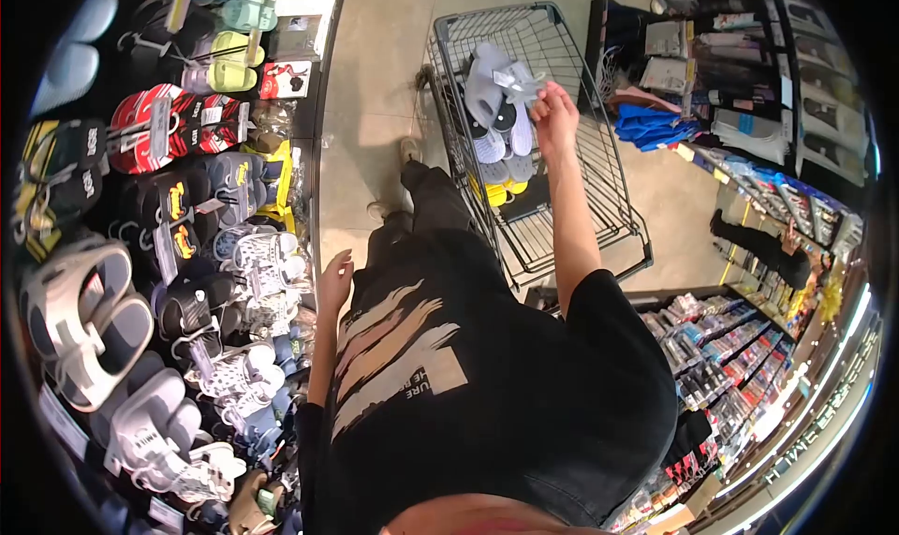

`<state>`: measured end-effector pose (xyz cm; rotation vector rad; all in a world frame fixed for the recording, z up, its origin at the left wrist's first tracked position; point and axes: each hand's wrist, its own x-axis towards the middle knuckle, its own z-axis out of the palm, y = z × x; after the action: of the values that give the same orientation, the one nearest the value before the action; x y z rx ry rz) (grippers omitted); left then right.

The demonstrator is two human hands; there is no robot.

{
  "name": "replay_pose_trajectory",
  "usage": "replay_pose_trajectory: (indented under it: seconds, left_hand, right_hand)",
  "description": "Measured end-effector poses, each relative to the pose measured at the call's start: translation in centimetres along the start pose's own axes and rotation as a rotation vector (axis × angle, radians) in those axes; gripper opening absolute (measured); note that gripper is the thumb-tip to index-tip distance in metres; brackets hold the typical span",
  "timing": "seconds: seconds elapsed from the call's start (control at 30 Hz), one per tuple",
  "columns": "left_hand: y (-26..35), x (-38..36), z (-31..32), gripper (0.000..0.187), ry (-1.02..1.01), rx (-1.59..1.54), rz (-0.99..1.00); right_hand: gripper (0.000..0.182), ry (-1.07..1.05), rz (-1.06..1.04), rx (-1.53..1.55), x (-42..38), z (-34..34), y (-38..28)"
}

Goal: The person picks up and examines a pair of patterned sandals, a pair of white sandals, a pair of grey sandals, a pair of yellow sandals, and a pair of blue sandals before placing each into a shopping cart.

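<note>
My right hand (554, 114) is over the shopping cart (552, 15), its fingers closed at the edge of a pale, see-through strip (517, 79). That strip lies against light grey slippers (484, 86) heaped in the cart. Beneath them are white-soled slippers (490, 147), a darker grey pair (506, 171) and a yellow pair (501, 192). My left hand (335, 278) hangs beside my body near the slipper rack, fingers loose and apart, holding nothing.
On the left a rack carries many slippers, among them red ones (150, 128) and beige ones (84, 324). Shelves with blue cloth (654, 126) stand right of the cart. Another person in black (763, 251) is farther right.
</note>
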<state>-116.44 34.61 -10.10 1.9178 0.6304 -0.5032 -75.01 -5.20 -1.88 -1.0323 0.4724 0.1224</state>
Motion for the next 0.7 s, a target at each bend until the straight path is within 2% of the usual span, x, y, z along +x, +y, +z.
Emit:
replay_pose_trajectory:
  seconds: [0.13, 0.2, 0.27, 0.4, 0.47, 0.5, 0.7]
  left_hand:
    - [0.7, 0.5, 0.8, 0.035, 0.029, -0.091, 0.070]
    - [2.8, 0.1, 0.4, 0.034, 0.050, -0.048, 0.117]
    - [2.2, 0.8, 0.7, 0.034, 0.062, -0.069, 0.169]
    - [4.2, 1.4, -0.1, 0.035, 0.083, -0.049, 0.219]
    - [5.0, 1.9, -0.5, 0.034, 0.143, 0.010, 0.340]
    - [6.3, 1.6, -1.0, 0.031, 0.142, -0.008, 0.339]
    - [10.8, 2.8, -3.1, 0.030, 0.246, -0.128, 0.472]
  right_hand:
    - [0.026, -0.143, -0.154, 0.045, -3.2, 5.5, -7.4]
    - [0.028, -0.283, -0.202, 0.070, -5.8, 8.0, -11.3]
    - [0.029, -0.376, -0.226, 0.078, -8.4, 10.1, -14.5]
    - [0.025, -0.566, -0.238, -0.111, -14.8, 13.7, -19.7]
    - [0.025, -0.581, -0.343, -0.234, -17.5, 14.8, -21.4]
    - [0.026, -0.529, -0.374, -0.293, -19.0, 15.7, -22.0]
    - [0.023, -0.774, -0.426, -0.402, -22.5, 18.5, -22.6]
